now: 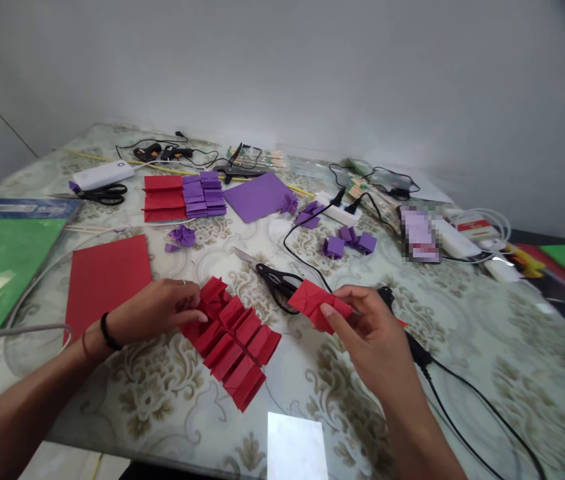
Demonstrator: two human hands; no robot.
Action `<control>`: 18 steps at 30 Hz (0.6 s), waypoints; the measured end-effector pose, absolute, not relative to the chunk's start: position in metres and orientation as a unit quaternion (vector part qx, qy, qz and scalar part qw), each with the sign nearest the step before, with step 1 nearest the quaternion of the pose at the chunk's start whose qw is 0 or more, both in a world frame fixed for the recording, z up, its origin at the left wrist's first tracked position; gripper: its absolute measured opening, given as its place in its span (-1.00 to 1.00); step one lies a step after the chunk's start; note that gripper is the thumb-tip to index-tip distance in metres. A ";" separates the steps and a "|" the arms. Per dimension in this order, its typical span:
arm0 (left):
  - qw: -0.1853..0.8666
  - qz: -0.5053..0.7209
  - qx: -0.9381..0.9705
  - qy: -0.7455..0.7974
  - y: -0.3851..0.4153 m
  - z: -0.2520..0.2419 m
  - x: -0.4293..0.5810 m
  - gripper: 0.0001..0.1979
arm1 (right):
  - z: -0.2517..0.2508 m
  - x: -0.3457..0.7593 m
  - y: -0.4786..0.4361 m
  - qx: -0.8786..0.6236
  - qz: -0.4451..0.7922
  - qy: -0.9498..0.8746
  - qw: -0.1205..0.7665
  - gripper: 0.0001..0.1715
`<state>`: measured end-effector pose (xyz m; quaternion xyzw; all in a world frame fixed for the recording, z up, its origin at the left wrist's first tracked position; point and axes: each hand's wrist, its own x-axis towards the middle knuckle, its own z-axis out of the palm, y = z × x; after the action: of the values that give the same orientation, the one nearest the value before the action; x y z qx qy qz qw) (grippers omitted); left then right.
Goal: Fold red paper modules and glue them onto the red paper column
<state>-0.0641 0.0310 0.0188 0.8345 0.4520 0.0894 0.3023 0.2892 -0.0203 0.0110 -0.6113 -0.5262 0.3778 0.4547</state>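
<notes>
My right hand (362, 327) pinches a small folded red paper piece (312, 300) between thumb and fingers, above the table right of centre. At the upper left end of a pleated red paper strip (235, 343), my left hand (175, 310) touches the folds, fingers curled with a gap between thumb and index finger; whether it grips the paper is unclear. The strip lies on the patterned cloth. Black-handled scissors (277, 283) rest open behind the two hands. A flat red sheet (107, 280) lies beside my left forearm.
Folded red and purple strips (182, 197), a purple sheet (260, 195) and small purple pieces (335, 247) lie farther back. A power strip (340, 210), a phone (418, 233) and glue guns (162, 153) are around them. Cables (477, 393) run at right; a green packet (12, 257) is at left.
</notes>
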 end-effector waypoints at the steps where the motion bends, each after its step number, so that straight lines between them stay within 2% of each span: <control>1: 0.298 0.090 0.836 0.452 0.031 0.018 -0.065 -0.68 | 0.009 0.290 -0.019 -0.609 0.382 -0.522 0.459 -0.54; 7: 0.254 0.092 0.853 0.447 0.030 0.014 -0.066 -0.71 | -0.002 0.294 -0.006 -0.613 0.360 -0.524 0.469 -0.52; 12: 0.239 0.096 0.842 0.475 0.028 0.006 -0.058 -0.71 | 0.006 0.287 -0.004 -0.583 0.441 -0.497 0.468 -0.43; 15: 0.234 0.107 0.834 0.488 0.028 0.003 -0.056 -0.73 | 0.015 0.276 -0.008 -0.558 0.467 -0.524 0.442 -0.42; 18: 0.232 0.125 0.827 0.498 0.029 0.001 -0.055 -0.72 | 0.019 0.265 -0.014 -0.538 0.485 -0.572 0.386 -0.53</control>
<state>-0.0555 0.0288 0.0010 0.8265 0.4976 0.1248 0.2315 0.2650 -0.0141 0.0188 -0.5379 -0.5716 0.4847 0.3860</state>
